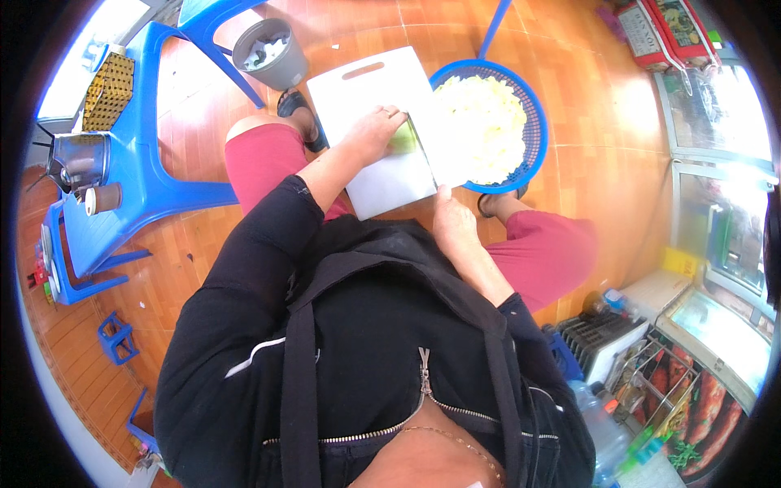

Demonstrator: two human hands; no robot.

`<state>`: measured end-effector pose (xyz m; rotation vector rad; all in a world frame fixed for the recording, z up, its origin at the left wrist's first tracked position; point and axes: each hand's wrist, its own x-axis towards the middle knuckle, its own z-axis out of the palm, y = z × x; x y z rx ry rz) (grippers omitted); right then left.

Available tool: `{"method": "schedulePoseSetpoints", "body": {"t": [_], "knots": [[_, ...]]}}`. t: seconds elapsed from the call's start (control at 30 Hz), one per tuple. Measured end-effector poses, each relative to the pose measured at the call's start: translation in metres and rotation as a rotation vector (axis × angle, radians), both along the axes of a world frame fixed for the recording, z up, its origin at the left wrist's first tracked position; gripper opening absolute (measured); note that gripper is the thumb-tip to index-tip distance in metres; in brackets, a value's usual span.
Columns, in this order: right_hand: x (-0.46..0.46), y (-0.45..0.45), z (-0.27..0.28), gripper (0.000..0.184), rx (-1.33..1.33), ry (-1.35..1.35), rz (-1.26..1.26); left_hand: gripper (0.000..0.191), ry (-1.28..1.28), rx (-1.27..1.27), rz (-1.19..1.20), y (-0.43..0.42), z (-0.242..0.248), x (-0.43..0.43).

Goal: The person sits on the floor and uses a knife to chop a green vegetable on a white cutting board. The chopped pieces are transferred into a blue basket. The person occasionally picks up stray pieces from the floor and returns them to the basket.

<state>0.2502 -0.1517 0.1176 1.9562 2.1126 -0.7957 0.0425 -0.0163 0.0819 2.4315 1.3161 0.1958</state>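
A white cutting board [387,186] with a handle slot lies before me, between my knees. My left hand [378,131] presses a piece of pale green vegetable [403,140] onto it, fingers bent over the top. In my right hand [454,222] is a knife [451,155], gripped near the board's lower right corner. Its broad blade runs along the vegetable's right side and is washed out by glare. Right of the board, a blue plastic colander [539,146] holds a heap of pale yellow cut vegetable pieces [503,122]. Glare blurs where blade and heap meet.
A grey bin [299,64] with crumpled white waste stands beyond the board's left corner. Blue plastic furniture [143,183] at left carries a woven box [110,91] and a cup [104,199]. Glass-paned cabinets [701,116] line the right. Plastic bottles [601,427] stand lower right.
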Motion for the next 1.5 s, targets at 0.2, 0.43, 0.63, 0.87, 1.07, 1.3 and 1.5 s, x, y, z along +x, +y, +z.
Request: {"method": "schedulePoseSetpoints", "body": {"t": [0.2, 0.43, 0.63, 0.87, 1.07, 1.3, 1.5], "knots": [[-0.005, 0.018, -0.002, 0.022, -0.141, 0.007, -0.019, 0.060, -0.064, 0.041, 0.019, -0.002, -0.007, -0.002], [-0.018, 0.051, -0.051, 0.021, 0.070, 0.219, -0.051, 0.062, -0.132, 0.037, 0.000, 0.001, -0.010, -0.001], [-0.021, 0.052, -0.060, 0.036, 0.072, 0.262, -0.102, 0.063, -0.084, 0.045, 0.011, 0.000, -0.014, 0.001], [-0.016, 0.027, -0.068, 0.053, 0.059, 0.428, -0.361, 0.068, -0.070, 0.058, 0.011, -0.002, -0.032, 0.005], [-0.010, 0.045, -0.095, 0.029, 0.233, 0.363, -0.159, 0.065, -0.048, 0.037, 0.024, -0.005, -0.019, 0.007], [-0.003, 0.011, -0.016, 0.023, 0.210, 0.190, -0.062, 0.062, -0.021, 0.000, 0.030, 0.000, -0.016, 0.004], [0.000, 0.012, -0.014, 0.023, -0.008, 0.034, 0.008, 0.065, -0.017, -0.007, 0.031, -0.003, -0.011, 0.005]]}}
